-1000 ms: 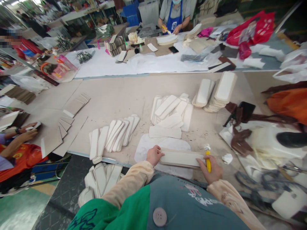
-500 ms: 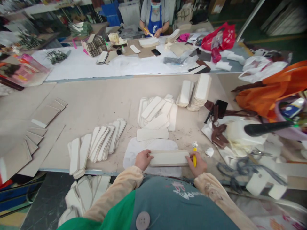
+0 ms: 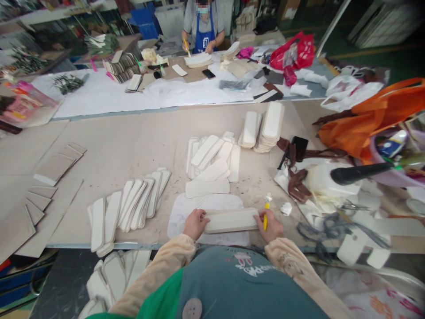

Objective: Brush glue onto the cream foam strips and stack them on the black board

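Both hands are pinching one long cream insole-shaped strip (image 3: 230,220) by its ends: left hand (image 3: 195,223) closed on the left end, right hand (image 3: 272,225) on the right while also gripping a yellow glue brush (image 3: 265,212). The strip sits over a white sheet (image 3: 206,208), probably to keep glue off the surface (image 3: 133,141). Fanned strips (image 3: 133,206) lie to the left, likely spread so they don't stick.

Beside the long cream padded strip (image 3: 231,220), the yellow-handled brush (image 3: 265,212) is half hidden inside the right hand (image 3: 272,226), its tip too small to make out.
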A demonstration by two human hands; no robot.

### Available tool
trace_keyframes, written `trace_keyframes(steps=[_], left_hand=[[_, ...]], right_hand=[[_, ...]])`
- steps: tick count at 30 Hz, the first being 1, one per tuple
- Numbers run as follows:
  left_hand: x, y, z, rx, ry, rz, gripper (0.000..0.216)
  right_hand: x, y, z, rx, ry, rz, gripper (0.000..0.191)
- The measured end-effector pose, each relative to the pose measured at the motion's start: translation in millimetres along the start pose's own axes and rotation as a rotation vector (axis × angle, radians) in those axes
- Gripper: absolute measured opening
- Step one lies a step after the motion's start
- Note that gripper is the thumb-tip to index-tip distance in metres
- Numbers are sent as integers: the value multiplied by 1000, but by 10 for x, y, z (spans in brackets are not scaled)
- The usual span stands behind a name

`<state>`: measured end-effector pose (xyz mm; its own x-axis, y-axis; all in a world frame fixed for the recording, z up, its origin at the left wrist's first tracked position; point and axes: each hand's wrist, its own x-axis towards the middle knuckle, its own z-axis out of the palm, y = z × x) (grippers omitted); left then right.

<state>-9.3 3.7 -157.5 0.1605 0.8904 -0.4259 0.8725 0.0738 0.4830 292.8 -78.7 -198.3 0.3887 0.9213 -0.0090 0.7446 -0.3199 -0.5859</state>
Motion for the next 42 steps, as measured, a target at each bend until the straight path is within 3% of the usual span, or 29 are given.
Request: trace_keyframes(steps=[4,7,13,17,21,27,31,33,37,42], left_hand=[[-11,29,-16,12,0,0,15],[-21,49,-30,29,-3,-1,14],[-18,73,-54,66,-10,24,12],[-6,83,-62,91,-17,44,11],[-1,82,-53,100,-14,44,10],[-5,97,-37,81,9,38,10],[-62,165,-94,34,48,55,7],[-113,253,-152,-136,51,55,7],[-208,599,-335,-680,-57,32,19],[-257,1169,-676,-1052,-74,178,38]], right_hand=[[2,45,-48,-37,38,-60,32],[-15,26,-118,-1,30,-200,23],[-133,-301,5,154,-192,-651,15],[-167,-409,151,170,-301,-799,17],[-135,-171,104,125,-266,-732,14],[-60,288,-101,42,-90,-492,10],[-46,291,-227,78,30,-369,8],[-34,192,-293,164,41,-313,16],[49,-140,-400,331,-98,-335,31],[198,-609,-458,637,-418,-278,37]])
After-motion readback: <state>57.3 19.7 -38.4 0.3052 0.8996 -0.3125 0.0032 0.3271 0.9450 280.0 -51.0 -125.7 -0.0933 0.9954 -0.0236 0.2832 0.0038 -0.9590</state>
